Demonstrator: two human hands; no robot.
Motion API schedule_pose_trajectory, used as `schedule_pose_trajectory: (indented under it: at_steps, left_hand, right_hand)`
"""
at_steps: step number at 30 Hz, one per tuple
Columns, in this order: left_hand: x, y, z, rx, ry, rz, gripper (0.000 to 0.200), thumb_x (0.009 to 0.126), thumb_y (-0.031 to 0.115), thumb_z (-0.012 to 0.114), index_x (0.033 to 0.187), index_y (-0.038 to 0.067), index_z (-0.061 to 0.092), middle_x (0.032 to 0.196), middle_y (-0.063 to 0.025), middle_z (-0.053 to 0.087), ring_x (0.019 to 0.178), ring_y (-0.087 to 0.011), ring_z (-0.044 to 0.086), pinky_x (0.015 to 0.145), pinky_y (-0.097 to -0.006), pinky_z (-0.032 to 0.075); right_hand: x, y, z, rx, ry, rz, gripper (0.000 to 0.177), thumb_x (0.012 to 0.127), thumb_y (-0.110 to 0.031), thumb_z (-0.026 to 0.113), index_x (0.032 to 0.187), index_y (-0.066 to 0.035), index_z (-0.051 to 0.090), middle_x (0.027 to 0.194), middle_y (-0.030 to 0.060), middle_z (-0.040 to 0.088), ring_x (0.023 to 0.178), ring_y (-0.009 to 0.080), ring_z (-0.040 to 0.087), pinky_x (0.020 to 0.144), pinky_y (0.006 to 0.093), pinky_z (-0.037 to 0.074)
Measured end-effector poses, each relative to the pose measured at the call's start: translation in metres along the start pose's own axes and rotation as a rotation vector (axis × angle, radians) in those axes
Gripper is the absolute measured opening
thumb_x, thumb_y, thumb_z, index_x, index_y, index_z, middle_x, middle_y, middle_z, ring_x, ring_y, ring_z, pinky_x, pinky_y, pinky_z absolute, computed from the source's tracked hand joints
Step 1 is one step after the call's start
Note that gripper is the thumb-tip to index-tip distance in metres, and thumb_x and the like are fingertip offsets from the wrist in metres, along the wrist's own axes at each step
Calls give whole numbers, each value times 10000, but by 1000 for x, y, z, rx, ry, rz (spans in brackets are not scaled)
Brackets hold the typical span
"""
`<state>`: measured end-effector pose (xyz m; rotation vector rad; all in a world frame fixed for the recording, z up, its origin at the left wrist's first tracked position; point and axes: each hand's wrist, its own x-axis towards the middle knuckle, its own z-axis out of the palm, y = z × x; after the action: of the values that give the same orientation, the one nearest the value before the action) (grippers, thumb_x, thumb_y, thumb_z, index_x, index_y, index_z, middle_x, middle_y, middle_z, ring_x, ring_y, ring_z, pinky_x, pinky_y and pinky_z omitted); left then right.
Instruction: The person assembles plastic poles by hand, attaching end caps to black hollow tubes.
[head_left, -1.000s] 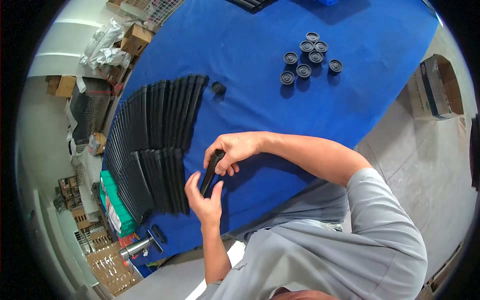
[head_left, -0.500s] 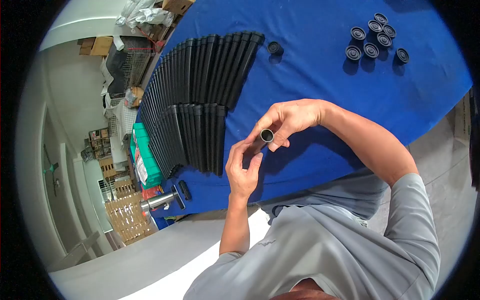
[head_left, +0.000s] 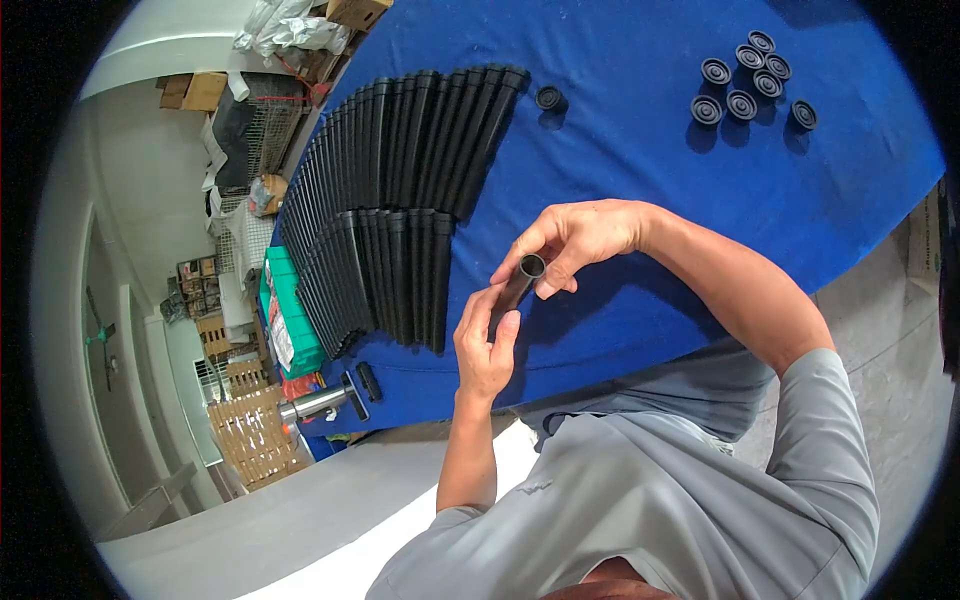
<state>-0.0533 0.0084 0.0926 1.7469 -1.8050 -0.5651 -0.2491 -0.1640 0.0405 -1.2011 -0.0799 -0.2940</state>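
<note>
A dark hollow tube point(head_left: 517, 286) is held in both hands, its round open end facing up toward the camera. My left hand point(head_left: 484, 352) is wrapped round the tube's lower part, with the thumb on the near side. Around the upper end, my right hand point(head_left: 577, 247) has its fingers and thumb closed on the rim. Two rows of long black tubes point(head_left: 400, 270) lie side by side left of my hands. Above my hands sits a single black round cap point(head_left: 549, 98) on the blue cloth.
Several black caps point(head_left: 741, 104) stand at the upper right of the blue-covered table point(head_left: 640, 150). A green bin point(head_left: 290, 305) is at the table's left edge. Near it lie a silver cylindrical tool point(head_left: 318, 403) and a small black piece point(head_left: 369, 381). Shelves and boxes stand beyond.
The held tube has tilted slightly, and its open end has shifted a little up and left. Both hands keep hold of it and have barely moved.
</note>
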Motion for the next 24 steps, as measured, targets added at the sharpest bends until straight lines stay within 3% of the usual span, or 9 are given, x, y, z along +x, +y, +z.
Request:
schedule_pose_trajectory:
  at_steps: [5,11,12,15,18,20,24]
  left_hand:
    - [-4,-9,2,-81,-28,-22,452,1029,319,603,1282,-55,622,1154,-200,686,1029,-310,681,906,-380,523]
    - [-1,-3,3,-9,-15,14,461,1005,290,650,1322,-43,607,1200,-197,674,1056,-306,681,919,-375,526]
    - [-1,-3,5,4,11,3,481,928,195,757,1327,-26,602,1193,-180,669,1042,-287,681,914,-373,536]
    - [-7,-14,12,-89,133,-98,531,788,43,861,1252,-1,607,1102,-126,665,963,-222,681,884,-347,553]
    - [-6,-22,8,-56,102,-70,367,838,38,808,1141,-13,606,1038,-81,660,915,-162,653,853,-319,542]
    - [-3,-14,8,-36,107,-74,294,863,85,792,1080,-26,626,997,-117,661,872,-208,662,823,-343,542]
    - [-2,-18,5,-2,53,-70,334,980,232,676,1168,-41,638,1055,-147,673,925,-252,666,858,-380,530]
  right_hand:
    - [-2,0,-1,23,-2,4,465,863,-89,782,1320,-66,696,901,51,737,660,103,608,627,260,506]
    - [0,1,-2,21,-12,-1,445,862,-94,789,1297,-55,704,944,46,737,686,98,604,628,254,503]
    - [2,6,-1,25,-25,-19,437,865,-101,790,1290,-53,706,956,43,735,687,97,600,627,256,501]
    - [0,2,-3,-20,-42,-24,449,879,-149,788,1302,-38,689,947,27,713,672,96,577,621,265,490]
    - [0,4,-4,-42,-28,-22,497,877,-153,786,1340,-24,659,904,26,696,669,97,578,624,265,487]
    - [0,3,-3,-26,-4,-33,503,876,-133,776,1350,-19,652,889,32,694,683,105,607,629,267,499]
    - [1,3,-4,-20,29,-45,487,874,-106,761,1342,-21,658,908,40,701,732,119,644,622,266,519]
